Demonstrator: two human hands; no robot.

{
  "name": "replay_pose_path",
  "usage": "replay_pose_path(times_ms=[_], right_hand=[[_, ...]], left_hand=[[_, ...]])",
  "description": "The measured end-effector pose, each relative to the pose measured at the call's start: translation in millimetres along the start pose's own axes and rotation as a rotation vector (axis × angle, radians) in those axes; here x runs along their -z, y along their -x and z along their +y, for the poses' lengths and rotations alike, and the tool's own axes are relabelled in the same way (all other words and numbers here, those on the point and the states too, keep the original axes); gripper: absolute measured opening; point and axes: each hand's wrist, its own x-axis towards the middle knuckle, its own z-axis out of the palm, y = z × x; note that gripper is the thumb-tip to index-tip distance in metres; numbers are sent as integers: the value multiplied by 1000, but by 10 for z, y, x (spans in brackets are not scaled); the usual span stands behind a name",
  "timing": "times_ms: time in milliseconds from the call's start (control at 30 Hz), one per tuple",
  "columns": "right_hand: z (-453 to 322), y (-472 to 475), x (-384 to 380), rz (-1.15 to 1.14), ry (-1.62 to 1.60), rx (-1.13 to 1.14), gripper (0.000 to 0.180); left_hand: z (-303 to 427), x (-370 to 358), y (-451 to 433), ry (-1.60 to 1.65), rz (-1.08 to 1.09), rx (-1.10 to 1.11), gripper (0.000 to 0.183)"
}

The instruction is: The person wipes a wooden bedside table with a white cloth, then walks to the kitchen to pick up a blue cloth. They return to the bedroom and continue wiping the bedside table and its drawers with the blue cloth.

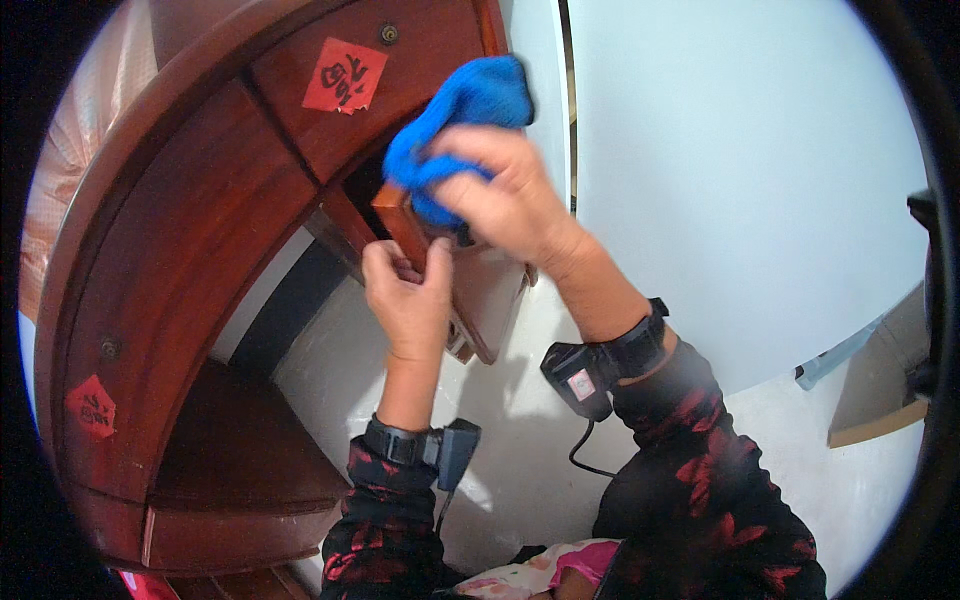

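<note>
A blue cloth (480, 90) hangs bunched in my right hand (502, 191), which is slightly blurred. It lies over the corner of a small reddish-brown wooden piece (401, 225), perhaps a pulled-out drawer, standing out from the dark opening of a wooden desk (187, 187). My left hand (409, 292) grips the edge of that wooden piece between thumb and fingers, just below the cloth. What lies under the cloth is mostly hidden.
Red paper pieces with writing (345, 76) are stuck on the desk front beside round locks (388, 33). A large pale panel (735, 172) stands at the right. Light floor (517, 457) shows below my hands. A cardboard-like brown piece (877, 382) is at the far right.
</note>
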Motion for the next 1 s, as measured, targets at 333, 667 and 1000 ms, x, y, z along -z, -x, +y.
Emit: replay_pose_path(times_ms=[333,667,1000], right_hand=[[959,-186,351,134,449,-48,32],[858,-387,360,104,381,-232,28],[146,153,283,223,-216,-184,16]], left_hand=[[81,-91,105,28,-13,-68,36],[162,-112,191,2,1,-72,36],[25,30,52,-80,18,-24,35]])
